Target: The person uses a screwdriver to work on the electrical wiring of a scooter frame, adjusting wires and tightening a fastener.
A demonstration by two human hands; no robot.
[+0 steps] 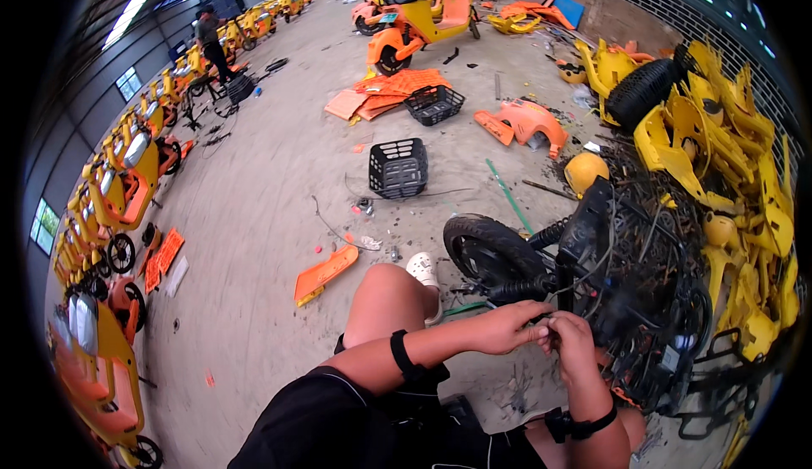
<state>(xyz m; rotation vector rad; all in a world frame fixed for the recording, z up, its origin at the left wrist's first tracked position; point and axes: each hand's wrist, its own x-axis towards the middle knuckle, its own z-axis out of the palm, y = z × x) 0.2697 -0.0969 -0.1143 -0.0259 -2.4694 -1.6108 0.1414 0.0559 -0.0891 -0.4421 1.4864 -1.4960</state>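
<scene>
Both my hands meet beside the stripped black scooter frame (584, 232), which lies on the floor at my right. My left hand (506, 327) reaches across with its fingers pinched together. Its fingertips come close to those of my right hand (570, 342), whose fingers are curled inward. Whatever lies between the fingers is too small or hidden to make out. Just beyond the hands are the frame's black wheel (489, 249) and a thin cable (602, 262) hanging along the frame. A green strip (465, 308) lies on the floor by my shoe.
Yellow body panels (736, 173) are heaped along the right wall, with a yellow helmet (585, 173) nearby. Ahead lie black baskets (398, 168), orange panels (385, 93) and a loose orange piece (326, 274). A scooter (423, 16) stands farther off. Parked scooters (127, 186) line the left; a person (211, 42) stands there.
</scene>
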